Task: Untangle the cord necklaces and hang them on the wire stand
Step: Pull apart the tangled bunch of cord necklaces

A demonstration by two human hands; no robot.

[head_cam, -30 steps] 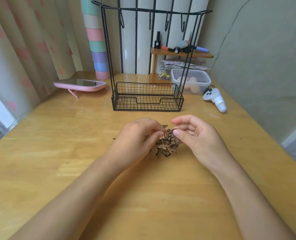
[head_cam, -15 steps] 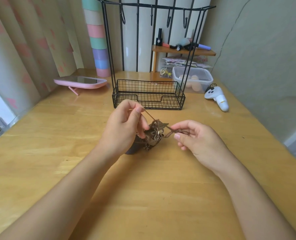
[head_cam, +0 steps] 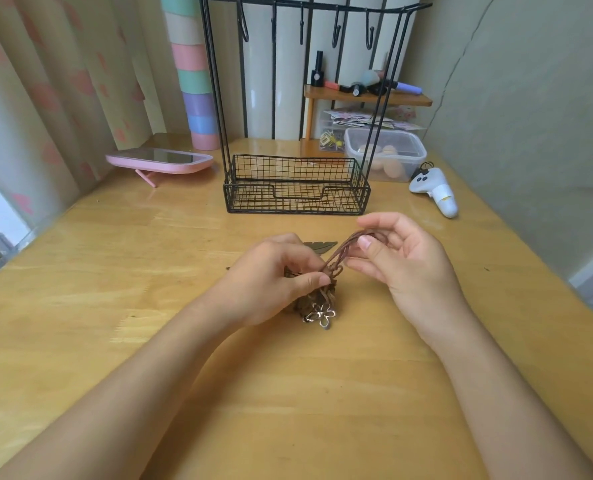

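cord necklaces [head_cam: 317,297]: one brown tangled clump, low over the middle of the wooden table [head_cam: 115,289], well short of the wire stand [head_cam: 297,202]. cannot tell whether resting on the wood or just lifted.

left hand [head_cam: 274,282]: clamped on the clump from the left, thumb and curled fingers pinching its top.

right hand [head_cam: 406,268]: pinching several cord strands [head_cam: 338,252] between thumb and forefinger, other fingers loosely curled, palm turned inward. strands taut, slanting up and right out of the clump. hands close together, not touching.

flower pendant [head_cam: 323,315]: pale metal outline, at the near bottom of the clump. leaf pendant [head_cam: 321,244]: flat on the table just behind the left hand, partly hidden.

wire stand upright towards the back of the table: black mesh basket at the base, two uprights, top bar with hooks [head_cam: 336,29].

pink mirror [head_cam: 160,161] propped on a leg, left of the stand. white controller [head_cam: 433,192] lying to its right. clear lidded box [head_cam: 385,150] behind the stand's right corner. small wooden shelf [head_cam: 368,98] with bottles further back. pastel striped column [head_cam: 194,74] at back left, beside the curtain [head_cam: 45,98].
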